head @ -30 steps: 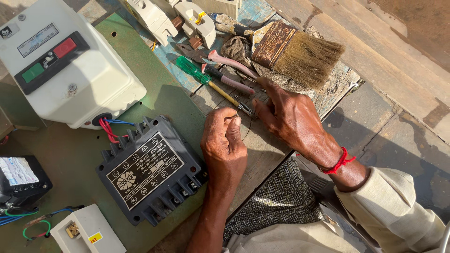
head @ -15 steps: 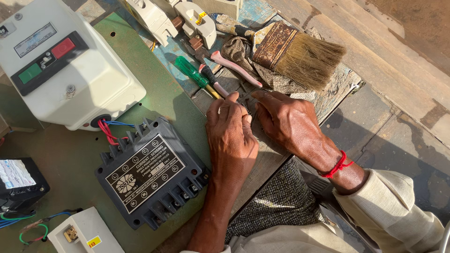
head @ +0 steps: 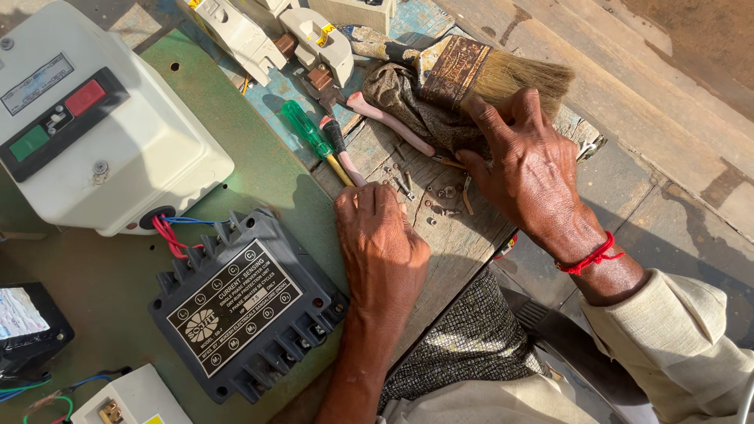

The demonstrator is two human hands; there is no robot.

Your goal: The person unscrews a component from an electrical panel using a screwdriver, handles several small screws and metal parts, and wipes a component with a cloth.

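Biggest thing in shot is the white switch box (head: 94, 126) at top left, with a green and a red button on a black panel, sitting on the green metal plate (head: 267, 169). Just below it lies the dark grey relay unit (head: 247, 310), label up, with red and blue wires (head: 169, 232) running from it into the box.

Next, the hands. The right hand (head: 534, 169) is spread flat and wide, fingers fanned, pressing down on the paintbrush (head: 479, 74) and the dark cloth (head: 416, 110) under it; it grips nothing. The brush lies with its long axis across the bench, bristles pointing right, handle pointing left. The left hand (head: 381, 243) is loosely curled, knuckles up, fingertips at the plank edge beside the loose screws (head: 440, 200); whether it pinches anything, I cannot tell.

Smaller now: the green-handled screwdriver (head: 310, 137) lies diagonally, its shaft running down-right toward the left hand's fingers. Beside it sit pink-handled pliers (head: 385, 122), one handle tucked against the cloth. The screws are scattered on the bare wooden plank (head: 463, 243), between the two hands, in no tray or dish.
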